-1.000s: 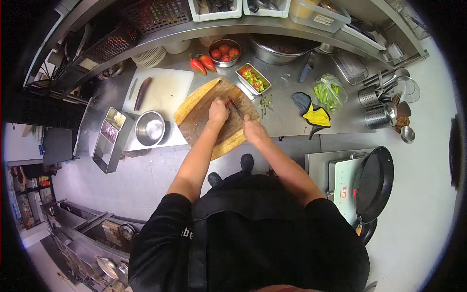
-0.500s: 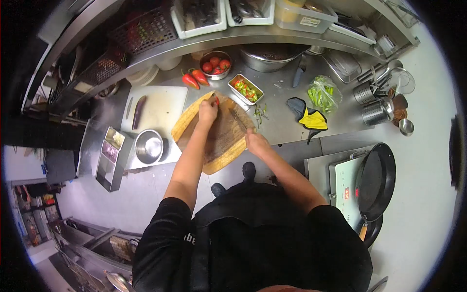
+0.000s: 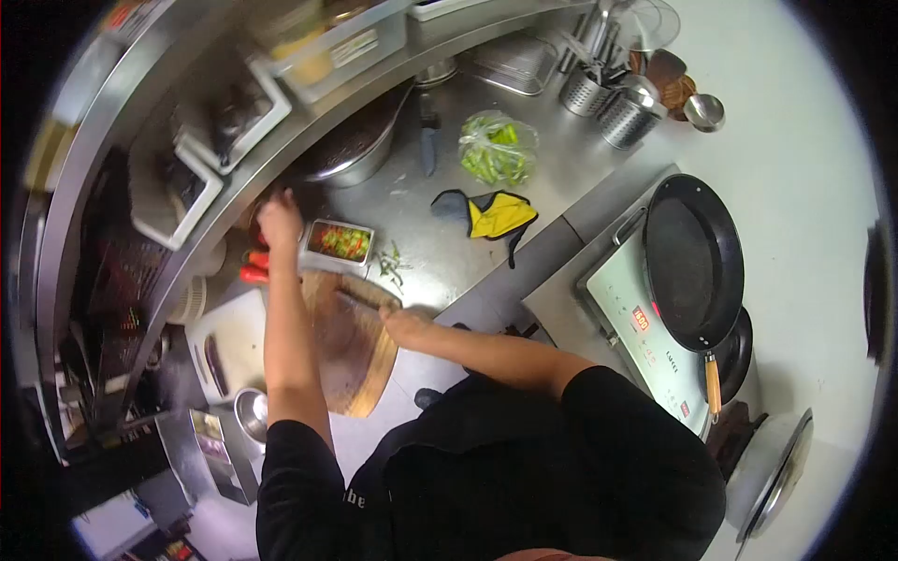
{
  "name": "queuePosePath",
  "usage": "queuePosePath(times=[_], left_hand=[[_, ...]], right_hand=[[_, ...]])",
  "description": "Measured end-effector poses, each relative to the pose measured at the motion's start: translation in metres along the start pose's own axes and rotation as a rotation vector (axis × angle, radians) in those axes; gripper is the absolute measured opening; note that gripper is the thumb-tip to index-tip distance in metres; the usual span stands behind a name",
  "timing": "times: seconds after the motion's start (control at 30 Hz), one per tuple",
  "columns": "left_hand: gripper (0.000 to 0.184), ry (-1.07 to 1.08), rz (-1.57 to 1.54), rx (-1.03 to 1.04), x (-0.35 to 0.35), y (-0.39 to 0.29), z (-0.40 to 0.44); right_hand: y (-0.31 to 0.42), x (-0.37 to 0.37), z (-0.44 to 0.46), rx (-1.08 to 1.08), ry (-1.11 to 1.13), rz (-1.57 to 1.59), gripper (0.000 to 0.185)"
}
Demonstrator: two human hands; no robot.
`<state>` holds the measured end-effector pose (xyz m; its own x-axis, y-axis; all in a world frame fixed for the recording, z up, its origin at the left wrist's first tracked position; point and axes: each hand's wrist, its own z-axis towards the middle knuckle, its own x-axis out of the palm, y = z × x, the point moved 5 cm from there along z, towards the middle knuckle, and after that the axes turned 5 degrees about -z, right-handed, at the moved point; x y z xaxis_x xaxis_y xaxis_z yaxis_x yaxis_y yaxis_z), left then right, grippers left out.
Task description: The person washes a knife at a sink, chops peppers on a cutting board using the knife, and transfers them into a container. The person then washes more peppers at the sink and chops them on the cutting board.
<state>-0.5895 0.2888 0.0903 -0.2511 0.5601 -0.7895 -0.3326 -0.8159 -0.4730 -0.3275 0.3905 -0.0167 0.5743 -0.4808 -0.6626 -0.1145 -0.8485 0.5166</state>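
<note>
My right hand (image 3: 407, 327) grips a knife (image 3: 359, 301), whose blade lies low over the round wooden cutting board (image 3: 355, 360). Stretched far past the board, my left hand (image 3: 281, 222) is at the back of the counter, by the spot where the tomato bowl stands. Blur and the hand itself hide its fingertips and most of that bowl. Red peppers (image 3: 254, 266) lie just beside my left forearm. To the right of them is a metal tray of chopped red and green peppers (image 3: 340, 242), with green trimmings (image 3: 391, 266) next to it.
Left of my arm are a white cutting board (image 3: 245, 327) with an eggplant (image 3: 216, 365), and a steel bowl (image 3: 251, 413). A yellow-grey cloth (image 3: 500, 216), bagged green peppers (image 3: 498, 150) and another knife (image 3: 428, 145) lie on the right. A frying pan (image 3: 694, 262) sits on the induction cooker (image 3: 645, 327).
My left hand has left the wooden board, where something red was at its fingers, and moved to the back. The view has turned right. My right hand still holds the knife over the board.
</note>
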Motion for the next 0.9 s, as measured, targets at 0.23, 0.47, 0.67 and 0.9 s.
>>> queuePosePath(times=[0.23, 0.47, 0.67, 0.9], left_hand=[[0.026, 0.304, -0.687, 0.719, 0.155, -0.297, -0.038], [0.027, 0.799, -0.211, 0.419, 0.289, -0.343, -0.023], [0.028, 0.707, -0.255, 0.11, 0.298, -0.335, -0.033], [0.026, 0.494, -0.549, 0.055, 0.289, -0.308, -0.037]], right_hand=[[-0.005, -0.011, 0.007, -0.419, -0.324, 0.282, 0.03], [-0.022, -0.048, -0.012, -0.752, -0.393, 1.159, 0.029], [-0.032, -0.035, 0.002, -0.731, -0.432, 0.992, 0.03], [-0.037, -0.043, 0.0, -0.747, -0.47, 0.981, 0.034]])
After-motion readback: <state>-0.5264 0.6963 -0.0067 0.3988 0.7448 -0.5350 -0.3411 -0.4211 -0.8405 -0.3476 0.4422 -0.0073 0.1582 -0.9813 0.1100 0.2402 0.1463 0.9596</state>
